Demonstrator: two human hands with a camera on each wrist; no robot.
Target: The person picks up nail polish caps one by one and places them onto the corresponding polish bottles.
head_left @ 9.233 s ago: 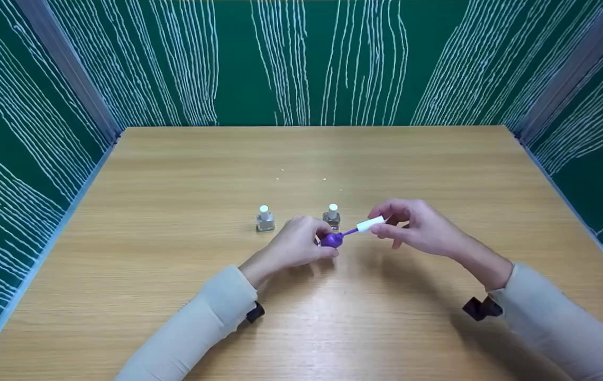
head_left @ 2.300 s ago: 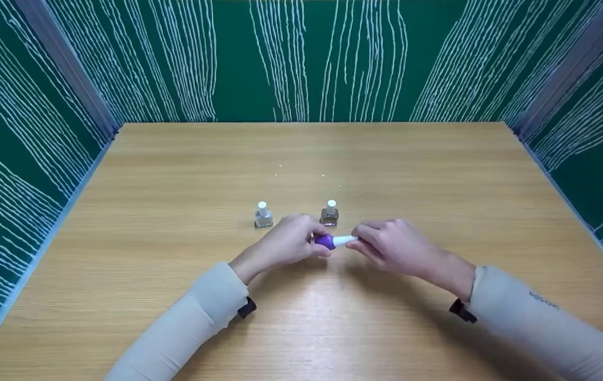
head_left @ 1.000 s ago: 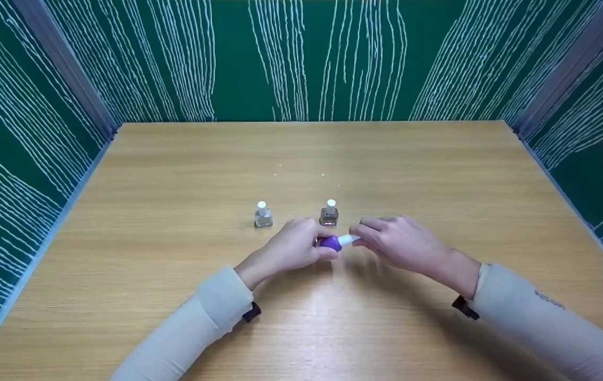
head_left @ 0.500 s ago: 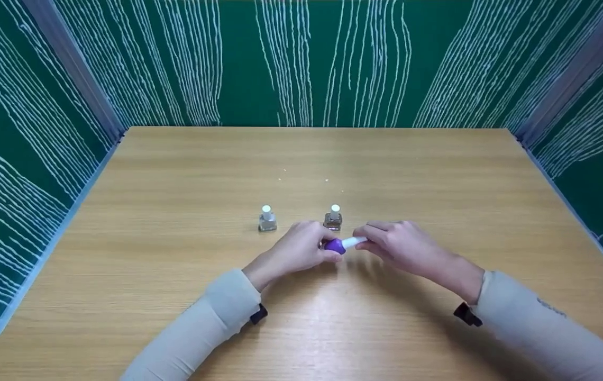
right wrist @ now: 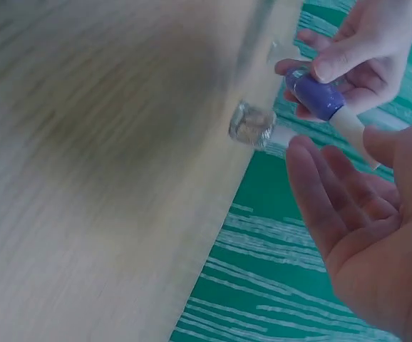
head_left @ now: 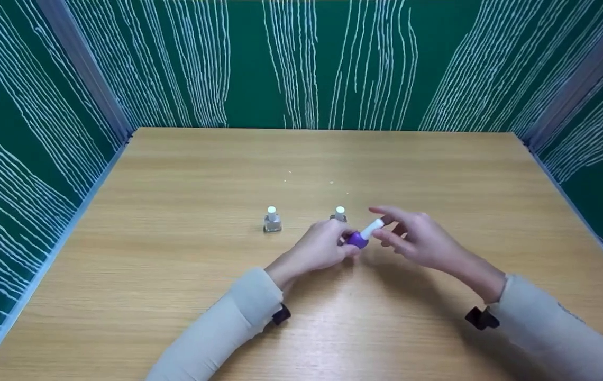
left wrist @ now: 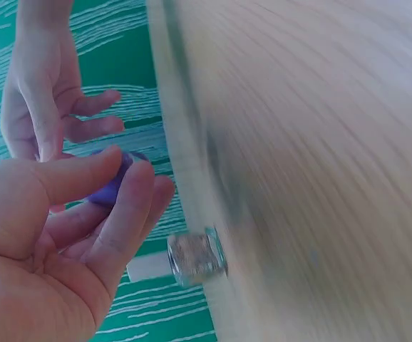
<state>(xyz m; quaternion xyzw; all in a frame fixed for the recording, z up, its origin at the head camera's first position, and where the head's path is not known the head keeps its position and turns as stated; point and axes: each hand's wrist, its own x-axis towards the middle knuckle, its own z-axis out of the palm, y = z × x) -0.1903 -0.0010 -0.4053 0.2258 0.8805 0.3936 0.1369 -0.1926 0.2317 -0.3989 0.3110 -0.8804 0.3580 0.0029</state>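
Observation:
My left hand pinches a purple nail polish bottle between thumb and fingers, above the table. The bottle is tilted, its white cap seated on it and pointing up to the right. Beside the cap is my right hand, fingers spread and loose. In the right wrist view its thumb lies at the cap's end, while the other fingers stay away from it. Behind my left hand stands a white-capped glitter nail polish bottle, partly hidden in the head view.
A clear nail polish bottle with a white cap stands upright on the wooden table, left of my hands. Several tiny white specks lie farther back. Green walls with white lines close in the table at the back and sides.
Earlier the cap's purple-coated brush was partly out of the bottle; the cap then went back on and my right hand gripped it. Now the right fingers have spread off the cap.

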